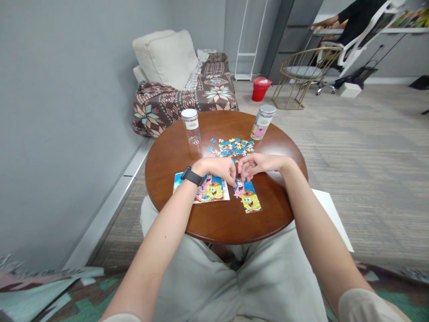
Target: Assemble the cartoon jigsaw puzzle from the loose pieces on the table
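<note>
A partly joined jigsaw puzzle (250, 202) lies near the front of the round table, with a pink figure above and a yellow square figure below. My left hand (223, 170), a black watch on its wrist, is pinched at the puzzle's upper left corner; a bit of blue puzzle piece shows at the fingertips. Over the puzzle's top edge hovers my right hand (256, 163), loosely bent, its fingers apart and nothing visible in them. The printed picture sheet (214, 191) is partly covered by my left wrist. Loose puzzle pieces (234, 146) are spread just beyond both hands.
On the brown table (214, 223) stand a clear jar (192, 127) at the back left and a printed jar (263, 123) at the back right. Beyond are a draped sofa (214, 87), a red bin (260, 89), a gold chair (303, 74) and a seated person (360, 20).
</note>
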The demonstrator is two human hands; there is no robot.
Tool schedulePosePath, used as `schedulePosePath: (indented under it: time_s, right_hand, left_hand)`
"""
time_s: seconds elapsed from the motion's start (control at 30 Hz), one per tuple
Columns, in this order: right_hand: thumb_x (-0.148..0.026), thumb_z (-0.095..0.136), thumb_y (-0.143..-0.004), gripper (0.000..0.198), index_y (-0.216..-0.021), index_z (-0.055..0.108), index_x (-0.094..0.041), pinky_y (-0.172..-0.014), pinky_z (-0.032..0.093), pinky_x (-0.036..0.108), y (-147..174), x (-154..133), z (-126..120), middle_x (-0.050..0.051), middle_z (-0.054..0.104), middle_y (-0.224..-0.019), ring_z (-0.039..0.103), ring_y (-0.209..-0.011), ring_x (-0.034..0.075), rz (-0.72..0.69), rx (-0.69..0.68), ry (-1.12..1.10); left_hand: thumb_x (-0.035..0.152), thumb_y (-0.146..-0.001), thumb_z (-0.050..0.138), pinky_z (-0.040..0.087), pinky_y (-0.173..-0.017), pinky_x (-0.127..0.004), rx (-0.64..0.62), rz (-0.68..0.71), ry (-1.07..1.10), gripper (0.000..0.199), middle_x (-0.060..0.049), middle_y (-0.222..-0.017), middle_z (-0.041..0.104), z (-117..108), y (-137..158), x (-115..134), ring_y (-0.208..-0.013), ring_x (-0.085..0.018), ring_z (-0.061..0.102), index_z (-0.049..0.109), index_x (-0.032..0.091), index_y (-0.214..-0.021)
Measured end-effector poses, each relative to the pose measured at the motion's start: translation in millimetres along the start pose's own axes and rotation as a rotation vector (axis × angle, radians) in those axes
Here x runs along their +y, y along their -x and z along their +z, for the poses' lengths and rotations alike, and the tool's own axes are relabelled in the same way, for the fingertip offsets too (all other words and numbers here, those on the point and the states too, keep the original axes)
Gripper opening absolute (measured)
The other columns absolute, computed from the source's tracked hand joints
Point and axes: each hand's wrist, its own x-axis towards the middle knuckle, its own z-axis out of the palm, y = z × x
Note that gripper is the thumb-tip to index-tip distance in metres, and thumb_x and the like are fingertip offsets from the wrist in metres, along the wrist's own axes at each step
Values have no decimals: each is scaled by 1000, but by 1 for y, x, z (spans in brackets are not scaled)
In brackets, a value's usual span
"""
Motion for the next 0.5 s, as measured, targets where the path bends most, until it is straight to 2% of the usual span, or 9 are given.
schedulePosePath:
  time_s: [0.5]
  right_hand:
    - [-38,81,-72,40,-96,61,-13,-76,58,32,1,-5,4,8,75,-91,72,-79,18,-5,1,-28]
  left_hand:
    - [38,-60,82,33,-56,-24,3,19,-3,22,3,-58,62,-2,4,6,-55,-9,46,75,19,-70]
